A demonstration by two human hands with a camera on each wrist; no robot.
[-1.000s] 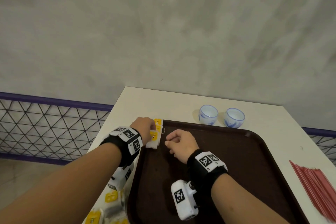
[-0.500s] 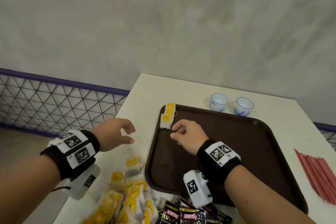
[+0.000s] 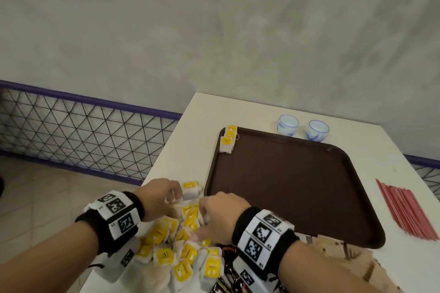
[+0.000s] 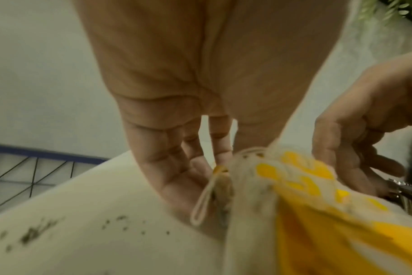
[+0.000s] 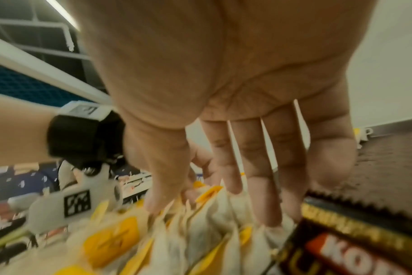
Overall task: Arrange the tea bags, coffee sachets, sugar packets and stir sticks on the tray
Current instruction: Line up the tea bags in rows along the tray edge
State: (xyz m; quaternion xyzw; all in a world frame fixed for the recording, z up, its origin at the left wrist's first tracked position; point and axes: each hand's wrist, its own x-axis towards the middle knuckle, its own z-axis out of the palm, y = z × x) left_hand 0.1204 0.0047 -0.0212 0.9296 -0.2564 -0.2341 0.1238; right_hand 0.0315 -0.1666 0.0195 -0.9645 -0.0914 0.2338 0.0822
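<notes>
Reaching into tea bags [image 3: 181,245] on white table [image 3: 371,150]: left hand [image 3: 158,195] pinches one; right hand [image 3: 217,215] fingers extended, touching pile; brown tray [image 3: 297,185] alongside; grey wall [image 3: 214,31], mesh railing [image 3: 83,131] behind.

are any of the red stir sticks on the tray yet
No, the red stir sticks lie in a bundle on the table to the right of the brown tray, outside its rim.
</notes>
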